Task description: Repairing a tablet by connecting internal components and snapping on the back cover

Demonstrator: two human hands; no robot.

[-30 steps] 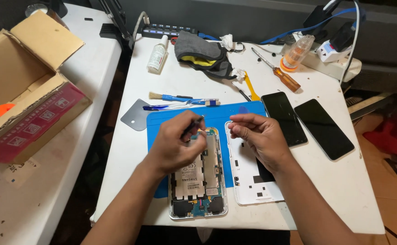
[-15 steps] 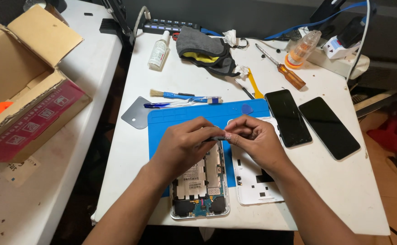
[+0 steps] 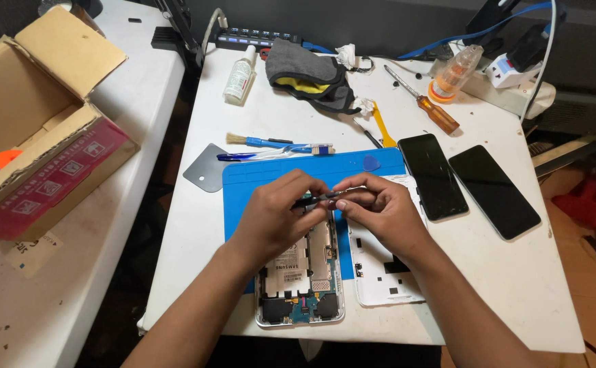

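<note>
The left hand (image 3: pixel 277 215) and the right hand (image 3: pixel 380 211) meet over the blue work mat (image 3: pixel 257 180), both pinching the same thin dark tool (image 3: pixel 320 199), which lies level between their fingertips. Just below the hands lies an opened tablet (image 3: pixel 301 286), its circuit boards and battery bared, partly on the mat and reaching the table's near edge. Touching its right side lies the white back cover (image 3: pixel 383 272), inner face up, under the right wrist. Right of that lie two dark phones (image 3: pixel 432 176) (image 3: pixel 494 191) side by side. Beyond the mat lie a grey plastic scraper (image 3: pixel 204 168), a small blue-handled brush (image 3: pixel 264 142), a toothbrush (image 3: pixel 277 154) and, farther back, an orange-handled screwdriver (image 3: pixel 424 101) on the white table (image 3: pixel 196 225)
</note>
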